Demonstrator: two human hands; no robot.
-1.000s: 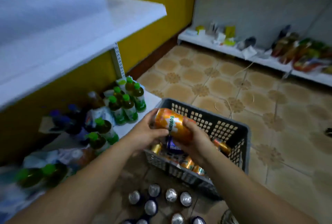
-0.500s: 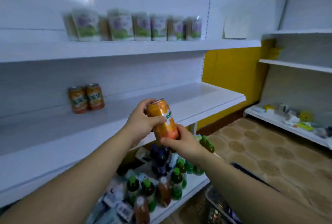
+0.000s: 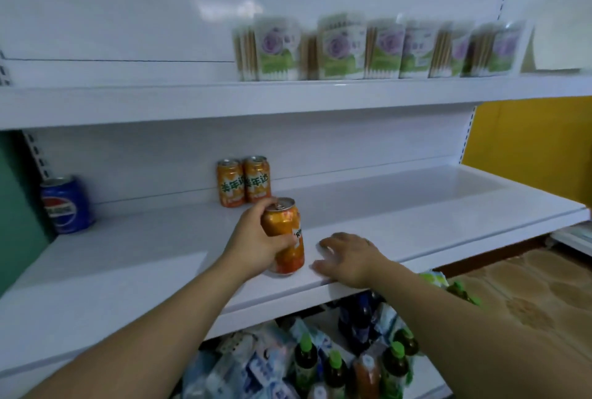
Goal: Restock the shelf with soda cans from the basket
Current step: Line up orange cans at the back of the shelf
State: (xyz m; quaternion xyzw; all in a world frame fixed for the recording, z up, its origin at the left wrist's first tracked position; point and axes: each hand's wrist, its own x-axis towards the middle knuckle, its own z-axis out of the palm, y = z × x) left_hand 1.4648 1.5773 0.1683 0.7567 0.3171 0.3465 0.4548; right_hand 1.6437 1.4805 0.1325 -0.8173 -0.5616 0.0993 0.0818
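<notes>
Lowered from mid-air, the orange can (image 3: 283,235) now stands near the front of the shelf (image 3: 416,212), with the left hand (image 3: 253,245) gripping it. The right hand (image 3: 349,257) has let go and lies flat at 3 o'clock (matching cans (image 3: 244,182) wait at 11 o'clock). Placement looks nearly done.

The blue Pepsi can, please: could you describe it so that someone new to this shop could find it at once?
Look at the middle white shelf, directly below the one carrying the green-and-purple packets. Follow it to its far left end, where the Pepsi can stands upright on its own. It is the only blue can there; the others on that shelf are orange cans.
</notes>
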